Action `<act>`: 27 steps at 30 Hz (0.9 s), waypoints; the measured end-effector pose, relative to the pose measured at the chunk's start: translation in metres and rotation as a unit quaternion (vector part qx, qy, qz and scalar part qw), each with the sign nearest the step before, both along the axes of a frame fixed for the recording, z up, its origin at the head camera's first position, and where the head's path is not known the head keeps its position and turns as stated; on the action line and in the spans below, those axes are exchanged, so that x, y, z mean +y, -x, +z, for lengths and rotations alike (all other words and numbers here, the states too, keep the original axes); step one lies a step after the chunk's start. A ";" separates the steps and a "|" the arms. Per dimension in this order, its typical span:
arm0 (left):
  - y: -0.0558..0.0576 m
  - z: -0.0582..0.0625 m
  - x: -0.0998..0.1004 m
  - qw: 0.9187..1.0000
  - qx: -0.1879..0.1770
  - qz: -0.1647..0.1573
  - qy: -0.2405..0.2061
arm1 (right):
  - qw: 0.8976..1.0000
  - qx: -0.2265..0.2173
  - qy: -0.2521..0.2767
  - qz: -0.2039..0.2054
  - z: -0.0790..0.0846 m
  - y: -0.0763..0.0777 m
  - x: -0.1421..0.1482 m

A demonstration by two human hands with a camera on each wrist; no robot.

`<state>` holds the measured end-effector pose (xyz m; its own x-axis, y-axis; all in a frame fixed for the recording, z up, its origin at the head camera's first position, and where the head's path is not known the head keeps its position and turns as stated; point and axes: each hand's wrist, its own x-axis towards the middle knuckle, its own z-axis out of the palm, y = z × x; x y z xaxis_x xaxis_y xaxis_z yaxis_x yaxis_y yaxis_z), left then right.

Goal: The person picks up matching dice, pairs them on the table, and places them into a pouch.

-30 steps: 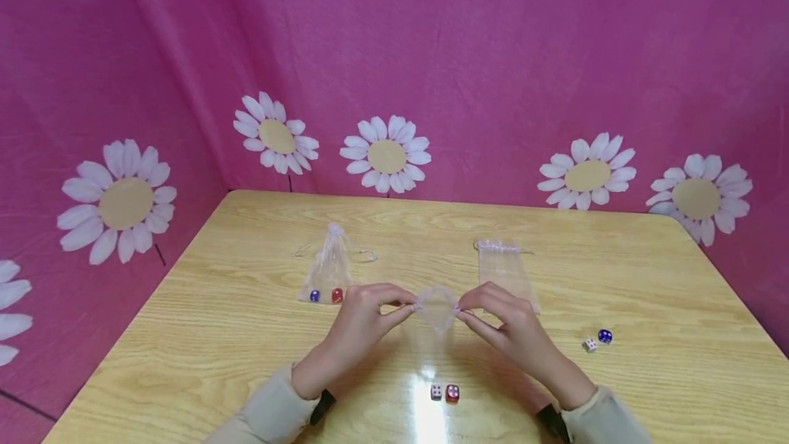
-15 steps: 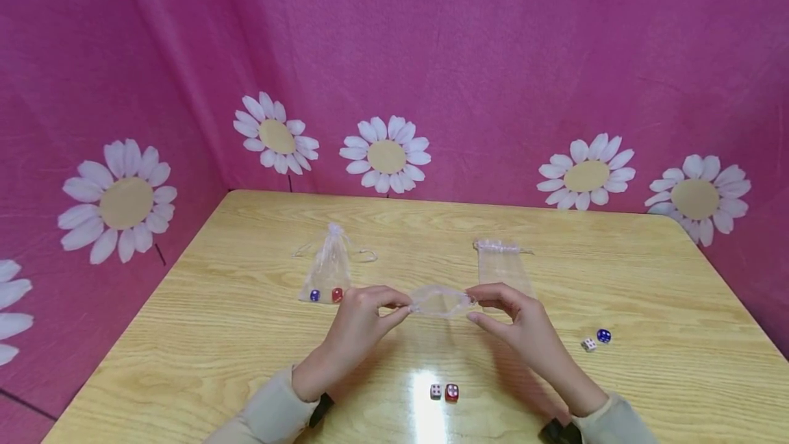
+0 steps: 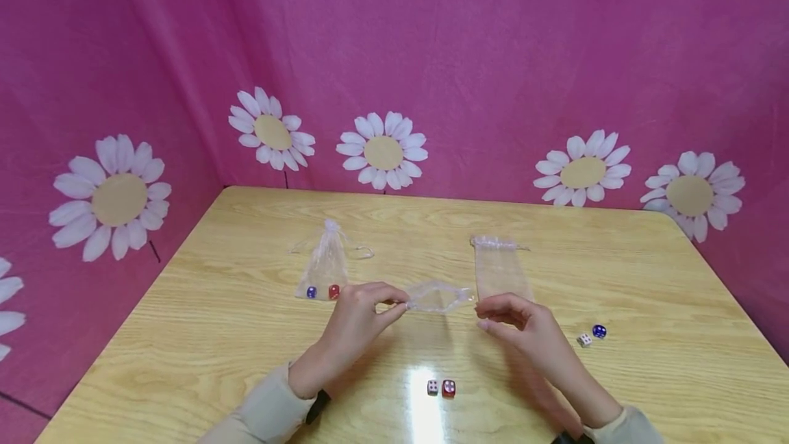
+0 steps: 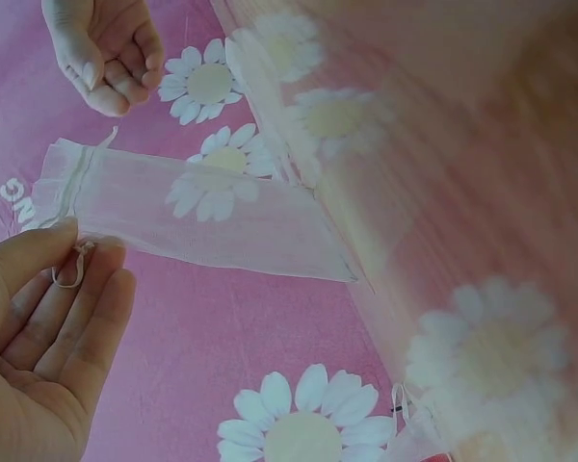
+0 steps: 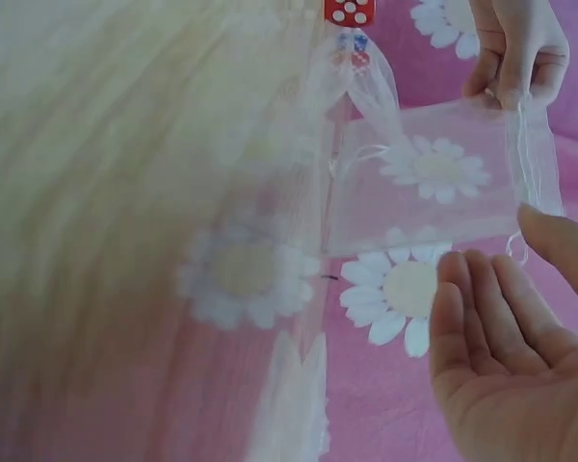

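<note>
A sheer white organza drawstring bag hangs in the air with its mouth partly spread. My left hand pinches the left side of its rim between thumb and fingers, and a cord loop hangs at those fingers. Just off the rim's other side, my right hand has loosely bent fingers, apart from the bag and holding nothing. On the table below lie a white die and a red die, side by side.
Behind my left hand lies a closed organza bag with a blue die and a red die. A flat organza bag lies behind my right hand. Farther right sit a white die and a blue die.
My right hand has let go of the bag's rim and moved slightly to the right. The mouth has gone from a diamond shape to a wider, flatter one. My left hand keeps its pinch.
</note>
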<state>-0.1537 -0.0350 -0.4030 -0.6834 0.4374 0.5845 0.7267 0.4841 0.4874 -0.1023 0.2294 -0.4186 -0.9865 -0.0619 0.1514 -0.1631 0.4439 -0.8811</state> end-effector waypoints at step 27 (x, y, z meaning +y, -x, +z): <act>0.001 0.001 -0.002 1.000 -0.024 0.002 -0.001 | 0.933 0.054 -0.272 0.230 -0.001 -0.019 -0.036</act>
